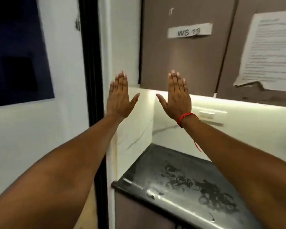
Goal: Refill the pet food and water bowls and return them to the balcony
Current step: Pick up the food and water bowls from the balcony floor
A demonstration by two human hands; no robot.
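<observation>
**Entry: two empty hands, bowls not in sight**

Left hand (118, 96) and right hand (176, 96): we hold both up flat, fingers straight, gripping nothing, before the cabinet door (180, 63) marked "WS 19".
Food and water bowls: nowhere in view.
Dark countertop (180, 179): below us, streaked, possibly wet.
Handling note: we judge that fetching the bowls comes first, carrying each one level.

printed sheet (269, 50): text blurring past reading, right edge running out of frame | dark blue panel (15, 52): left and top being cut off | black counter (163, 179): right part lying under the right forearm (246, 162) | switch plate (210, 115): lower left corner sitting behind that forearm | mark (170, 12) above the label (189, 31): showing too small to read
</observation>
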